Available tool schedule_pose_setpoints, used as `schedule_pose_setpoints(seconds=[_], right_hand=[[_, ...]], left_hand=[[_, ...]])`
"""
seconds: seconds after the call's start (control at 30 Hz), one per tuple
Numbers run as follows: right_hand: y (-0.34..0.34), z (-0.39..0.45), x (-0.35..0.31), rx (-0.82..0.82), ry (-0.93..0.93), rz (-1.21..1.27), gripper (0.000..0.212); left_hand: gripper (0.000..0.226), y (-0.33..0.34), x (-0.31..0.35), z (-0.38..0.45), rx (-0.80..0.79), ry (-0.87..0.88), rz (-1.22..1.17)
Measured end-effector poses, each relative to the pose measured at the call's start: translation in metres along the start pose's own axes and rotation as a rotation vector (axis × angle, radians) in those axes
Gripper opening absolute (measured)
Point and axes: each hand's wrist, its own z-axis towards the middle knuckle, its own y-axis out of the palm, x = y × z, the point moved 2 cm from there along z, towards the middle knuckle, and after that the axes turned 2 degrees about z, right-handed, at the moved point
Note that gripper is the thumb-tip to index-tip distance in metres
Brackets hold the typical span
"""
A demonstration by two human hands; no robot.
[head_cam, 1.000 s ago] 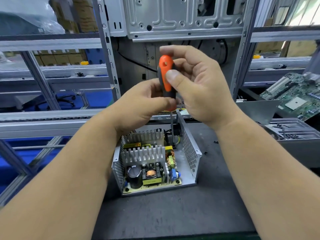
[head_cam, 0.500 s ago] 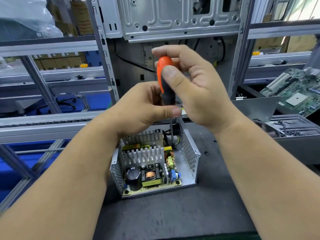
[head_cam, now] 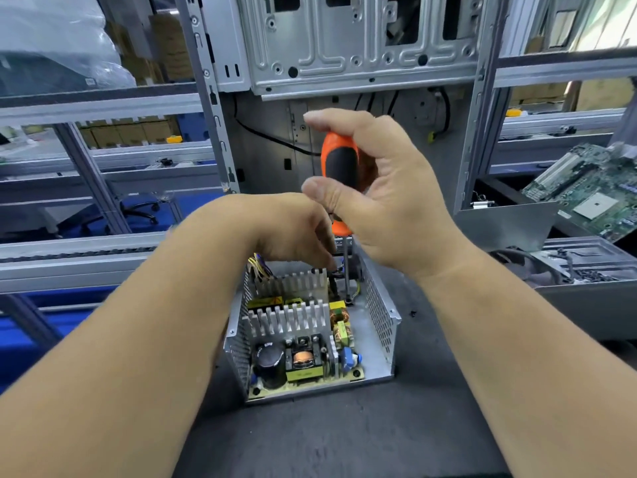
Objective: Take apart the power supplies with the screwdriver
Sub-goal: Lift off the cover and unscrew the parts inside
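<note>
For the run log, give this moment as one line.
right hand holds screwdriver | tip in power supply rear corner | left hand by shaft

We cannot see the fingertips of the left hand [head_cam: 293,229], which curl down behind the knuckles near the shaft of the screwdriver [head_cam: 339,167]; whether they pinch it is unclear. The right hand [head_cam: 389,201] hides the far side of the handle. The tip meets the floor of the power supply [head_cam: 310,339] at a spot too small to read. The motherboard [head_cam: 586,188] runs off the right edge, and both forearms leave the bottom.
</note>
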Motion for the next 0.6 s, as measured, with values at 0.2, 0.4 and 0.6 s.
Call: schedule_pose_setpoints(seconds=[0.2,0.4,0.6], right_hand=[[0.001,-0.002,0.006,-0.121,0.067,0.263,0.051],[0.003,0.002,0.002,0.005,0.001,0.038,0.051],[0.001,0.001,-0.001,-0.104,0.095,0.315,0.056]], left_hand=[[0.041,0.008,-0.004,0.014,-0.039,0.020,-0.041],[0.024,0.012,-0.001,0.015,-0.067,0.134,-0.235],[0.067,0.013,0.003,0.015,-0.012,0.044,-0.230]])
